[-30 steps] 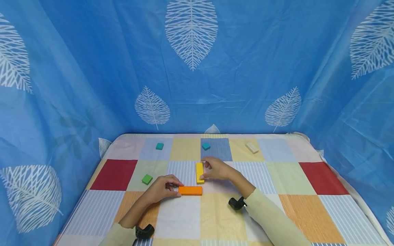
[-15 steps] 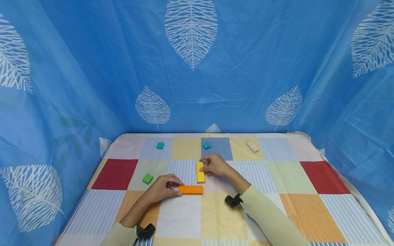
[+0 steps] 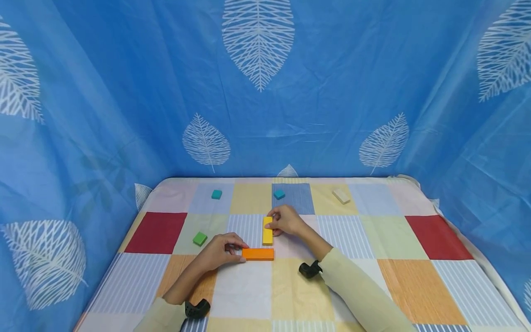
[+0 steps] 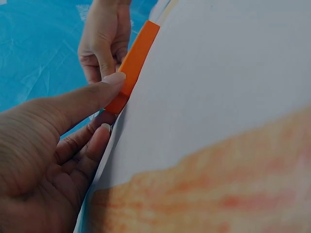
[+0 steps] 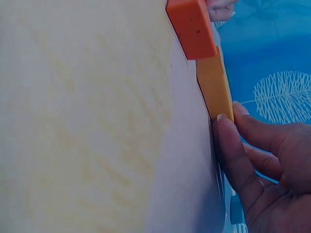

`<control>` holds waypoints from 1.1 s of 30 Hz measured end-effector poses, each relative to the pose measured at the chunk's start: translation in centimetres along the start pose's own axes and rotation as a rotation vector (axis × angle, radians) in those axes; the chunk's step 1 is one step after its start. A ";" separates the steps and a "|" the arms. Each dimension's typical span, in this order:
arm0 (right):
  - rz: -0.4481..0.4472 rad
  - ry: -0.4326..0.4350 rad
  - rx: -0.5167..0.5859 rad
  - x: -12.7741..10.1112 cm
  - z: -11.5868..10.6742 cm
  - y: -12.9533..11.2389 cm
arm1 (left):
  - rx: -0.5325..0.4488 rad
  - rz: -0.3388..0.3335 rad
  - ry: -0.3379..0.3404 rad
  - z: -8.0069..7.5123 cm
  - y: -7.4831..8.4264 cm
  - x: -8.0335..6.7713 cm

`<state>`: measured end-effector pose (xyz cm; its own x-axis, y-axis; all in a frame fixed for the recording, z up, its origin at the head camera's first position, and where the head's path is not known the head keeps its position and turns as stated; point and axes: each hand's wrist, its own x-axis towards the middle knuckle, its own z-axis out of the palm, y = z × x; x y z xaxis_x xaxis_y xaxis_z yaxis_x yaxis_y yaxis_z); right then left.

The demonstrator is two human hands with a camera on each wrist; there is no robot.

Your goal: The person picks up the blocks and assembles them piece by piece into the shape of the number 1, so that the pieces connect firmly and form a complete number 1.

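Left hand [image 3: 220, 252] rests on the patchwork cloth [image 3: 431, 281], thumb and forefinger pinching the left end of the orange block [image 3: 258, 254], which lies flat and crosswise near the middle of the table. In the left wrist view the thumb [image 4: 82, 99] lies along the block's [image 4: 132, 60] edge and the other fingers curl beneath. Right hand [image 3: 287, 221] sits just beyond, its fingertips gripping the far end of the yellow block [image 3: 267, 230]; that block lies flat, running away from the person, its near end just beside or touching the orange block's right end to form an L. In the right wrist view the thumb [image 5: 231, 145] presses against the yellow block's [image 5: 216, 82] end, fingers curled close behind. A green block [image 3: 200, 238] lies left of the left hand. Two teal blocks [image 3: 216, 194] [image 3: 279, 194] and a cream block [image 3: 341, 196] lie along the far edge, well apart. Blue leaf-print curtain [image 3: 332, 83] encloses the table.
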<state>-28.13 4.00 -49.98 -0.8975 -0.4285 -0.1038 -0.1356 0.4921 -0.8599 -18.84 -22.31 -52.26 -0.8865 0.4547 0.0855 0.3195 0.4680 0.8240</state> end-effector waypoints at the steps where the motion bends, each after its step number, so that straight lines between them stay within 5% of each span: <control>1: 0.001 0.002 -0.003 0.0 0.1 -0.1 | 0.000 0.003 0.002 0.0 0.0 0.0; 33: -0.039 -0.071 0.042 0.4 2.3 -1.5 | -0.005 -0.021 -0.007 -0.2 0.3 0.1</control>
<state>-27.36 1.34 -49.91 -0.8597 -0.5003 -0.1034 -0.1509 0.4421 -0.8842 -18.89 -22.31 -51.85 -0.8906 0.4502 0.0642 0.2990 0.4733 0.8286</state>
